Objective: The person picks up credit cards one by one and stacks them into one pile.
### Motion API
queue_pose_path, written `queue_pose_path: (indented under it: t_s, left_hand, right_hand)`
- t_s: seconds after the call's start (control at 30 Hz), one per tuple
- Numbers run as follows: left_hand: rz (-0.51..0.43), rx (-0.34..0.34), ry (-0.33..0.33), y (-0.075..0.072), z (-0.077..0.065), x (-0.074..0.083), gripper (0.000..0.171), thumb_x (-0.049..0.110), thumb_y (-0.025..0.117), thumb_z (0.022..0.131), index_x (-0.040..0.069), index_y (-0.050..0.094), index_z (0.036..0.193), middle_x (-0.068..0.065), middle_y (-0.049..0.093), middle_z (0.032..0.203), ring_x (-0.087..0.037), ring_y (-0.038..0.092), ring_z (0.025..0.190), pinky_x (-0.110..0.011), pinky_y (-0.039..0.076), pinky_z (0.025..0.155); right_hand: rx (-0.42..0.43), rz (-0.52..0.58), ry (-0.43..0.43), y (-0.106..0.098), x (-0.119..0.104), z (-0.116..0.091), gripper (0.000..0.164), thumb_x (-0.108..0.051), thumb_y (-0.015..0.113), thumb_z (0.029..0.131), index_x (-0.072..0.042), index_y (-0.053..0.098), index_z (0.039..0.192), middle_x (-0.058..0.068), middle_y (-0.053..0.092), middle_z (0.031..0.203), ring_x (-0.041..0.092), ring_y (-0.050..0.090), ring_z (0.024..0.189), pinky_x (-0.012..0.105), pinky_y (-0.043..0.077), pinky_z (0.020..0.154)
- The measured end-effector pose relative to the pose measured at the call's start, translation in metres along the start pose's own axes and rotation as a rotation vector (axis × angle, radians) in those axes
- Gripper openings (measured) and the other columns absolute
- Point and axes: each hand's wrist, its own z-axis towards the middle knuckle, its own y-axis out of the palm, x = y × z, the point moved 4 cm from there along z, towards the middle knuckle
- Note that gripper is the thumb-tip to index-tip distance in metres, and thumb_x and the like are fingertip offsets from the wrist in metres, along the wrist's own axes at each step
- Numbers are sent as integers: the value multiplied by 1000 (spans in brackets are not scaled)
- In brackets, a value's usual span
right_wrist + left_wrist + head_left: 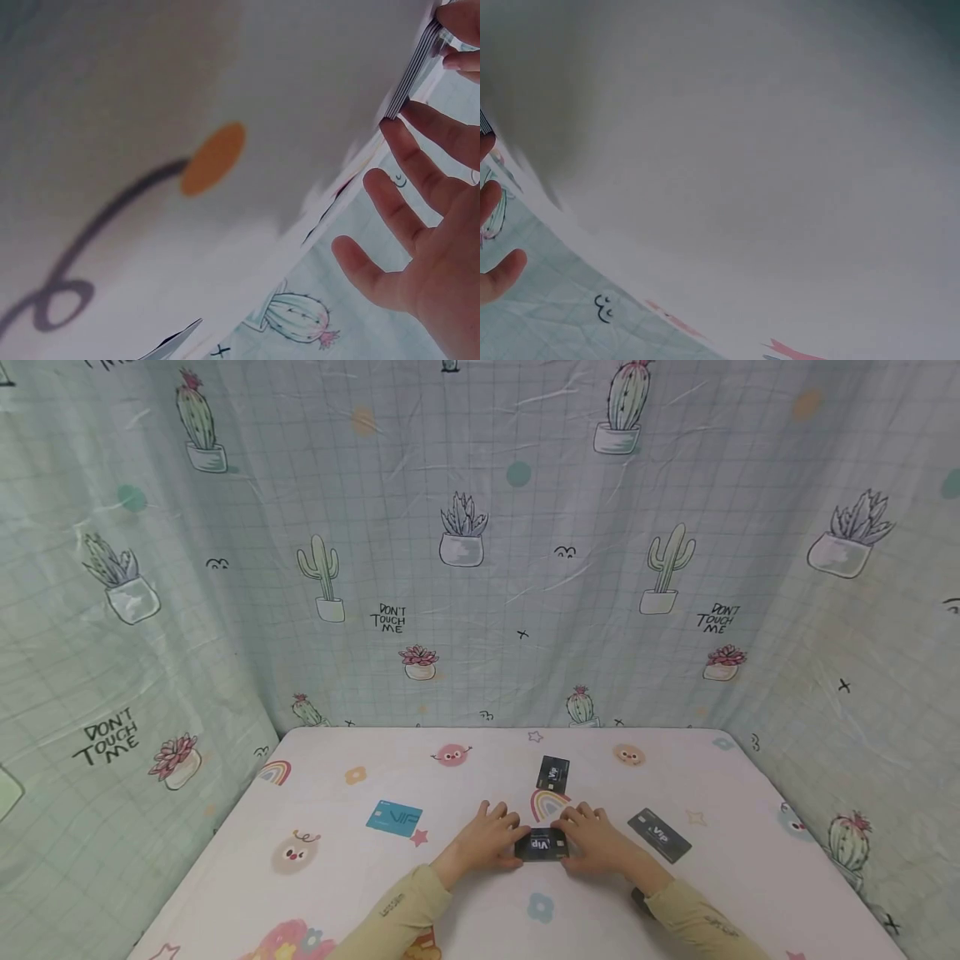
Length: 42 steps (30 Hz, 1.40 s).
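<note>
Between the hands (486, 838) (595, 841), head view shows one card (542, 846); right wrist, a stack (413, 70).

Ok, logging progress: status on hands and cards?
Left hand, right hand: gripping card stack, opposite ends. Blue card apart, leftward. Nothing visibly in the way.
</note>
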Motion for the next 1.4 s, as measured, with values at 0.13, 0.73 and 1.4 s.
queue_pose_path:
  t_s: [0.13, 0.73, 1.4]
  left_hand:
    - [-8, 23, -3, -1, -1, 0, 50, 52, 58, 78, 25, 53, 119, 6, 57, 105, -13, 45, 94, -43, 42, 88]
    - [-57, 48, -9, -5, -3, -1, 55, 52, 60, 76, 23, 52, 122, 4, 57, 107, -14, 44, 96, -46, 40, 89]
    - [-21, 21, -62, -24, -24, -9, 44, 46, 59, 80, 24, 54, 118, 5, 56, 110, -14, 44, 101, -44, 37, 93]
  right_hand:
    - [5, 8, 2, -2, -2, 0, 52, -36, 67, 72, -15, 53, 117, 1, 50, 106, 18, 40, 95, 49, 36, 85]
    - [-31, 37, 42, -5, -4, -2, 58, -39, 69, 72, -16, 50, 122, 2, 50, 108, 20, 39, 99, 50, 35, 87]
    - [-2, 68, -2, -14, -22, -1, 58, -39, 66, 74, -13, 49, 123, 5, 49, 112, 23, 40, 104, 50, 35, 89]
